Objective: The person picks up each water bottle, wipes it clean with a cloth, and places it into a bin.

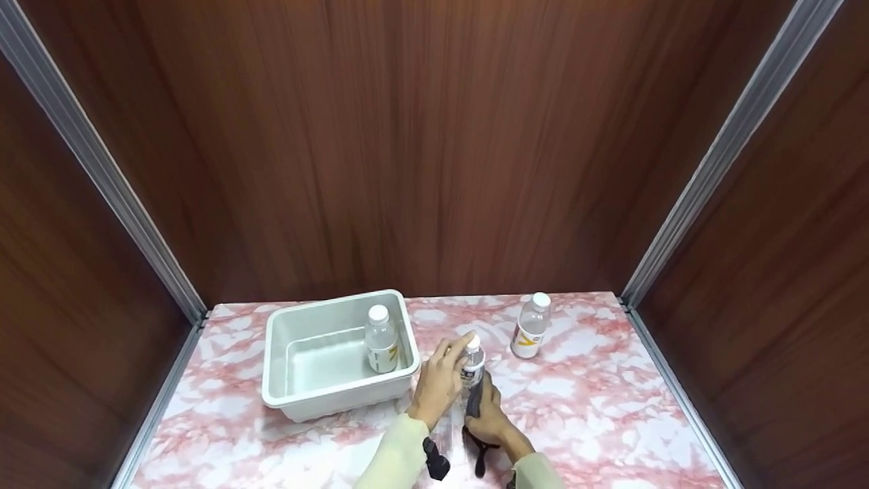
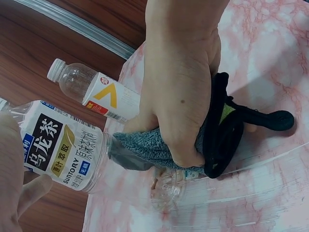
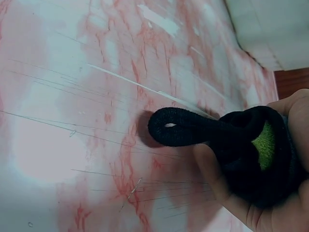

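My left hand point(image 1: 438, 380) grips a clear plastic bottle point(image 1: 473, 370) near its white cap. In the left wrist view this oolong tea bottle point(image 2: 67, 150) shows a white label with dark blue and black print, and left-hand fingers point(image 2: 34, 195) lie along it. My right hand point(image 1: 492, 418) grips a grey, fuzzy cloth point(image 2: 149, 147) with black edging, held against the lower end of the bottle. From the right hand hangs the cloth's black loop point(image 3: 181, 126), and a patch of yellow-green lining point(image 3: 264, 146) shows inside the folded edging.
To the left stands a pale grey plastic bin point(image 1: 339, 390), with one white-capped bottle point(image 1: 382, 343) upright in its right side. Another white-capped bottle point(image 1: 531, 326), labelled with a yellow mark, stands at the back right. Brown wood-grain panels point(image 1: 434, 149) enclose the pink-and-white marbled table point(image 1: 584, 387).
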Demonstrator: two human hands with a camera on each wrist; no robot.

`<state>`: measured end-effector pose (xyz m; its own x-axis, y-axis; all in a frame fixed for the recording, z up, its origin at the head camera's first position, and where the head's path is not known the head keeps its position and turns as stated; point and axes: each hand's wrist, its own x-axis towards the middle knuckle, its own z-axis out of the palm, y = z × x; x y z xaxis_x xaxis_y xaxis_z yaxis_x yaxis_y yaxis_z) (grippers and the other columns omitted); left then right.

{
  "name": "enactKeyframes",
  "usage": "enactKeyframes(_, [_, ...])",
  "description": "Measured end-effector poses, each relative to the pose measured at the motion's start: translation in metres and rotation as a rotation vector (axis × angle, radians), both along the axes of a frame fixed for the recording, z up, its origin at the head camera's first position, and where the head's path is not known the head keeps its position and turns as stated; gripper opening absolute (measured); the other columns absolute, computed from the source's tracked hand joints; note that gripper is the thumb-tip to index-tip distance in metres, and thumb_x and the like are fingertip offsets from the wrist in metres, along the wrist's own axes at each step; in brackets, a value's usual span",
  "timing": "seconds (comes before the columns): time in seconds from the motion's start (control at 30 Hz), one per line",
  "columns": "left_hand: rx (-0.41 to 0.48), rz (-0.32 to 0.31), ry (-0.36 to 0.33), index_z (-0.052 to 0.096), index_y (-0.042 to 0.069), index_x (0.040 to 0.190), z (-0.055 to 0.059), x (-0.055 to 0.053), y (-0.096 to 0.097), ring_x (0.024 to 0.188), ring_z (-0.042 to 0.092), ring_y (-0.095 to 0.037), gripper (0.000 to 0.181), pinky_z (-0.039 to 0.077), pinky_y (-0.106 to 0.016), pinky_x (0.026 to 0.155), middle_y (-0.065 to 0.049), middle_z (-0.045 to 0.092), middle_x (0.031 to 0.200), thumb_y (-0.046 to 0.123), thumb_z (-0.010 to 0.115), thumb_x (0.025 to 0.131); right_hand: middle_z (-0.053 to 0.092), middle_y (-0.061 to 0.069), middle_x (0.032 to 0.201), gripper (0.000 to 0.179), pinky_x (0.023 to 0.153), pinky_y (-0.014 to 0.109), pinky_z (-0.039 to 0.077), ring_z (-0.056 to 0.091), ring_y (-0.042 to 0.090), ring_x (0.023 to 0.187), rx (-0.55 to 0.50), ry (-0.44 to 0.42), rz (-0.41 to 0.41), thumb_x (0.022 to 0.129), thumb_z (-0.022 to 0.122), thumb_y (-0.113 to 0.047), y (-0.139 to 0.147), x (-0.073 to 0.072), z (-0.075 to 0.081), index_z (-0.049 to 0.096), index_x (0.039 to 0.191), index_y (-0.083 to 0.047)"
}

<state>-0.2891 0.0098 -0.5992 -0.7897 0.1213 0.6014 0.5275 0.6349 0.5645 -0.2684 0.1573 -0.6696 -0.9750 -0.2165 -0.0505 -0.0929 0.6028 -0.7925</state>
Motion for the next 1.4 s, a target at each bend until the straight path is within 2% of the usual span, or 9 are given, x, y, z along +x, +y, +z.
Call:
enactKeyframes(0.17, [0.005, -0.003, 0.01, 0.057, 0.02, 0.144, 0.0, -0.001, 0.001, 0.077, 0.069, -0.02, 0.048, 0.061, -0.031, 0.072, -0.002, 0.066, 0.113, 0.008, 0.061, 0.097, 0.016, 0.048, 0.148, 0.108, 0.111, 0.061, 0.04, 0.043, 0.059, 0.13, 0.012, -0.002, -0.007, 0.073, 0.065, -0.003, 0.002, -0.002, 0.0, -0.003, 0.157, 0.005])
enactKeyframes(0.33, [0.013, -0.007, 0.024, 0.058, 0.018, 0.143, 0.0, -0.002, 0.001, 0.077, 0.067, -0.017, 0.047, 0.059, -0.031, 0.072, -0.002, 0.066, 0.111, 0.008, 0.061, 0.097, 0.017, 0.049, 0.149, 0.107, 0.113, 0.064, 0.036, 0.036, 0.06, 0.135, 0.013, -0.013, -0.001, 0.072, 0.067, -0.005, 0.007, -0.006, 0.005, 0.002, 0.157, 0.006])
enactKeyframes(0.47, [0.008, 0.024, 0.042, 0.059, 0.021, 0.142, 0.0, -0.002, 0.003, 0.083, 0.069, -0.018, 0.048, 0.059, -0.033, 0.074, -0.002, 0.067, 0.11, 0.009, 0.064, 0.095, 0.019, 0.047, 0.15, 0.106, 0.114, 0.067, 0.034, 0.027, 0.059, 0.14, -0.01, 0.028, 0.001, 0.069, 0.068, -0.005, 0.014, -0.011, 0.014, 0.01, 0.157, 0.004])
enactKeyframes(0.63, [-0.018, 0.054, 0.046, 0.06, 0.022, 0.141, 0.0, 0.0, 0.005, 0.091, 0.069, -0.02, 0.048, 0.058, -0.037, 0.078, -0.002, 0.067, 0.109, 0.012, 0.066, 0.094, 0.022, 0.045, 0.151, 0.105, 0.111, 0.066, 0.037, 0.031, 0.057, 0.139, -0.018, 0.106, -0.03, 0.067, 0.07, -0.002, 0.024, -0.013, 0.025, 0.016, 0.157, 0.002])
enactKeyframes(0.87, [0.013, 0.038, 0.069, 0.062, 0.017, 0.139, -0.002, 0.001, 0.003, 0.101, 0.064, -0.02, 0.047, 0.055, -0.036, 0.092, -0.004, 0.067, 0.109, 0.009, 0.067, 0.092, 0.025, 0.038, 0.155, 0.1, 0.112, 0.063, 0.035, 0.028, 0.052, 0.142, -0.064, 0.229, -0.026, 0.067, 0.067, 0.002, 0.032, -0.014, 0.052, 0.021, 0.157, 0.001])
enactKeyframes(0.97, [0.037, 0.023, 0.081, 0.062, 0.015, 0.138, -0.002, 0.0, 0.003, 0.1, 0.064, -0.02, 0.047, 0.056, -0.037, 0.092, -0.006, 0.066, 0.109, 0.009, 0.067, 0.092, 0.024, 0.037, 0.156, 0.1, 0.113, 0.063, 0.033, 0.028, 0.05, 0.142, -0.085, 0.278, -0.015, 0.068, 0.066, 0.004, 0.034, -0.014, 0.067, 0.02, 0.157, 0.001])
enactKeyframes(1.07, [0.053, 0.012, 0.098, 0.063, 0.013, 0.137, -0.003, 0.0, 0.005, 0.092, 0.064, -0.018, 0.046, 0.058, -0.036, 0.086, -0.007, 0.065, 0.107, 0.009, 0.068, 0.091, 0.024, 0.036, 0.155, 0.1, 0.112, 0.062, 0.034, 0.031, 0.049, 0.142, -0.095, 0.318, -0.008, 0.069, 0.066, 0.005, 0.035, -0.013, 0.081, 0.019, 0.158, 0.0])
enactKeyframes(1.2, [0.064, 0.01, 0.106, 0.064, 0.013, 0.134, -0.003, 0.001, 0.006, 0.086, 0.06, -0.016, 0.045, 0.057, -0.034, 0.08, -0.007, 0.064, 0.103, 0.011, 0.071, 0.089, 0.022, 0.034, 0.156, 0.101, 0.112, 0.06, 0.035, 0.034, 0.049, 0.141, -0.117, 0.317, -0.003, 0.071, 0.066, 0.004, 0.034, -0.01, 0.096, 0.018, 0.159, -0.003])
enactKeyframes(1.4, [0.089, 0.015, 0.092, 0.066, 0.014, 0.131, -0.003, 0.005, 0.005, 0.095, 0.063, -0.019, 0.043, 0.056, -0.037, 0.085, -0.005, 0.065, 0.106, 0.012, 0.073, 0.088, 0.023, 0.031, 0.158, 0.101, 0.111, 0.058, 0.037, 0.036, 0.045, 0.141, -0.11, 0.326, 0.01, 0.072, 0.066, 0.002, 0.031, -0.005, 0.108, 0.018, 0.16, -0.006])
